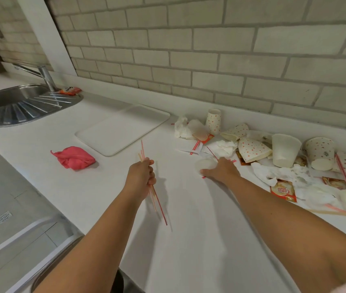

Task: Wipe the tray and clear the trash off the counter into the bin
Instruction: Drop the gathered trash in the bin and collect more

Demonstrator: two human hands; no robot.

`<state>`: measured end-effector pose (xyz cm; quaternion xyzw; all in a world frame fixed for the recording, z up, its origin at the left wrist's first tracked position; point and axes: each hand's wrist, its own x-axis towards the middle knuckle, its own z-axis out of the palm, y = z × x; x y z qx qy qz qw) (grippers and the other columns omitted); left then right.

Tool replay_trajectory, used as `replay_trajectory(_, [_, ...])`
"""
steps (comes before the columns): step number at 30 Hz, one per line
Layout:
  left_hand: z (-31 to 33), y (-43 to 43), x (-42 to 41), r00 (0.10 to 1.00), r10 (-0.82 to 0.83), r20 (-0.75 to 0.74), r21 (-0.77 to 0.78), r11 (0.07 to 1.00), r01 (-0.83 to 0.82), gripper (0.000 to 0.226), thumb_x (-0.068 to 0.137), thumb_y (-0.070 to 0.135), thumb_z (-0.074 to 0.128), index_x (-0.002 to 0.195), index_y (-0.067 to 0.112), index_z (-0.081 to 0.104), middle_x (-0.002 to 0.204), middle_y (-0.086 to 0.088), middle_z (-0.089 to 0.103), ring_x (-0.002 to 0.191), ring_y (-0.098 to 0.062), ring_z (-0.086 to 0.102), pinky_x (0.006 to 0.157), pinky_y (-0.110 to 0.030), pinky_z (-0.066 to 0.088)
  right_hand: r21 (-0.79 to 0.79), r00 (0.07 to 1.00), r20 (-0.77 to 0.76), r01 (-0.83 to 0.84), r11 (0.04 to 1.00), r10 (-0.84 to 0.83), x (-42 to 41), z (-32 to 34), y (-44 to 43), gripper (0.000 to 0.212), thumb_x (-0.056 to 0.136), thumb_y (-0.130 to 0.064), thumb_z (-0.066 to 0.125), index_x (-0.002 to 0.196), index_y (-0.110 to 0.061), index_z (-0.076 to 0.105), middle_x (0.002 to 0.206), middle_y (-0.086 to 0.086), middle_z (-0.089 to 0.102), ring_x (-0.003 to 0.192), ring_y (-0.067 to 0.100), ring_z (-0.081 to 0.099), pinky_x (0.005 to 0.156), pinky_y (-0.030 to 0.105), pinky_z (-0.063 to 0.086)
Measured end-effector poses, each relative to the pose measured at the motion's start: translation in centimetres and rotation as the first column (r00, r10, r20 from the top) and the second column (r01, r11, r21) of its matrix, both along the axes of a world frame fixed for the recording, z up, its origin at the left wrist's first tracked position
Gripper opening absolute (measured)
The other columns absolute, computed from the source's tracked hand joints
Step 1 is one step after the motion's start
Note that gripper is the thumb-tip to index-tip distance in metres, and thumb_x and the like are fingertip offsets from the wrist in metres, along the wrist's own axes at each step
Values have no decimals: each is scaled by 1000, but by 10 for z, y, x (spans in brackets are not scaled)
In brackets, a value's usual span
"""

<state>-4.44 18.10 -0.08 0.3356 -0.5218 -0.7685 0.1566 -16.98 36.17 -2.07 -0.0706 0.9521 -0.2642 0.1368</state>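
Head view showed the left hand [141,174] clenched round a bundle of straws [157,199], held over the middle of the counter [189,240], their long ends sticking out above and below the fist. The right hand [220,170] lay palm-down and low at the near fringe of the trash, thumb beside a small white lid [206,164]; whether its fingers pinched anything could not be told. The tray [123,129] sat toward the counter's back edge, between the sink [20,100] and the trash, with the cloth [74,157] just beside its near left corner. Cups [286,150], napkins [277,172] and sachets [283,190] crowded the right end along the back edge. The risks seemed plain: the straws were thin and slick, so loosening the fist to take more could let some slip to the floor; a broad sweep might roll the light cups off the front edge; any dregs in them could spill across the counter.
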Motion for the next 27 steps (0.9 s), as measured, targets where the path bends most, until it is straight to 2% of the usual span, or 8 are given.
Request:
replay_trajectory(3, [1,-14,12,999,36,-18,-39,999,-36,24,99,14,36,83,8,51,56,2,22,35,-6,22,34,-17,20,-141,995,83,68,988,-56,1,2,-4,81,73,-37,78,135,-1,38,133,13,51,123,29,49,92,34,45])
replay_trajectory(9, [4,-43,39,988,122,-95,-83,988,-130,24,99,15,34,82,9,51,55,3,22,34,-5,22,35,-17,20,-349,979,190,139,927,-75,6,9,-20,62,74,-17,79,125,2,49,123,18,58,112,33,56,90,40,52])
replay_trajectory(11, [7,-55,50,981,157,-114,-89,982,-168,22,98,13,35,82,9,50,50,5,24,33,-4,23,34,-16,20,-442,977,205,149,884,-63,12,16,-35,52,77,-16,76,120,1,53,114,16,61,98,29,59,77,37,53])
replay_trajectory(13, [8,-70,63,973,187,-131,-112,973,-202,21,97,13,36,81,10,49,44,8,26,34,-4,23,33,-16,21,-506,984,177,110,855,-22,27,28,-55,30,84,-16,67,109,-4,57,91,8,58,71,19,52,56,28,40])
replay_trajectory(16, [10,-92,87,957,236,-167,-166,950,-264,28,98,16,37,71,15,46,40,12,26,37,-5,22,34,-16,21,-569,988,131,3,822,87,60,49,-89,2,89,-14,56,90,-13,55,82,4,51,65,17,46,51,24,31])
replay_trajectory(21, [1,-131,131,907,360,-217,-247,879,-408,38,99,29,40,62,18,37,37,14,28,33,-4,22,34,-14,20,-539,894,166,-272,798,416,142,65,-145,24,91,-15,51,115,-13,51,91,4,53,70,16,48,50,23,34])
replay_trajectory(24, [-16,-151,162,879,432,-200,-258,843,-473,42,97,34,44,59,21,36,38,13,30,35,-5,25,35,-16,20,-531,782,231,-398,748,580,188,56,-173,18,92,-15,52,110,-16,52,82,0,51,65,12,47,45,19,33])
replay_trajectory(27, [-41,-168,193,867,477,-144,-280,821,-499,42,97,35,43,59,21,36,44,9,33,35,-5,28,37,-18,24,-466,700,295,-489,737,651,227,29,-202,28,92,-18,54,119,-15,50,96,3,53,81,17,50,49,19,36])
